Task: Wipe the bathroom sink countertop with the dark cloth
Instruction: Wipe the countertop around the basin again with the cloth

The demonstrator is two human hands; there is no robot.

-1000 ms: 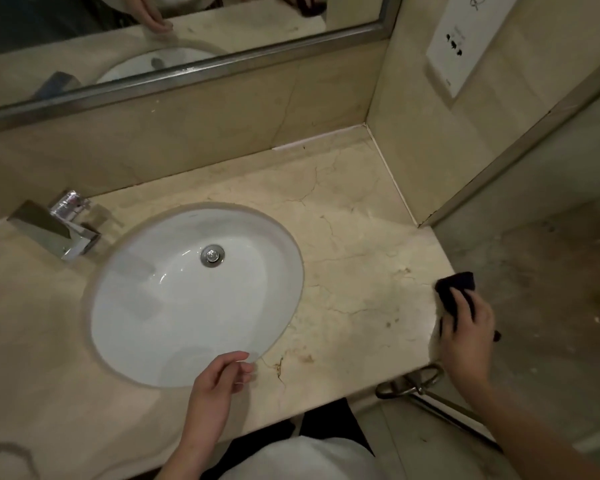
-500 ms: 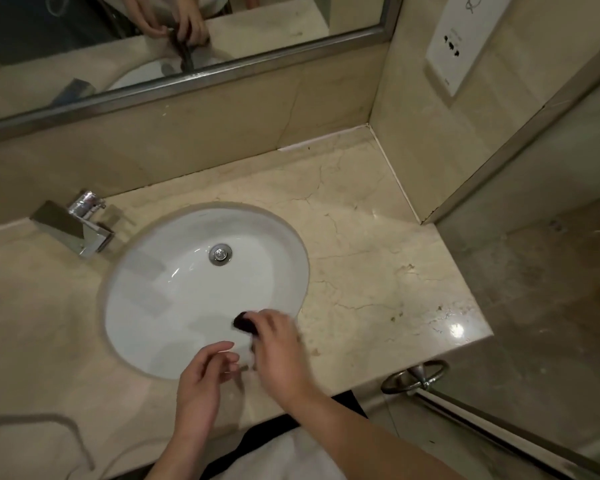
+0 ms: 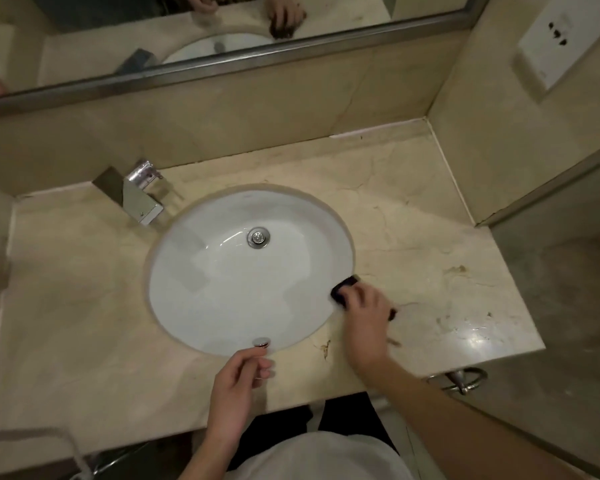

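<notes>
We saw the countertop (image 3: 413, 209) closed in by a wall along its far edge and another on the far right, while its near edge and the near stretch of its right edge stood open to the floor. The widest bare stone lay to the right of the sink (image 3: 222, 285) and, more narrowly, to its left. We counted one sink with one drain (image 3: 258, 237), one faucet (image 3: 139, 195) at its far left, one mirror (image 3: 291, 39) above, one sign (image 3: 565, 39) on the right wall, and one cloth (image 3: 343, 288). Our right hand (image 3: 366, 317) reached in from the near right, palm down, its fingers curled over the cloth and holding it on the stone at the sink's right rim, a dark corner poking out toward the bowl. Our left hand (image 3: 239, 386) hung over the near rim, well apart from the right one, fingers loosely bent and holding nothing.
</notes>
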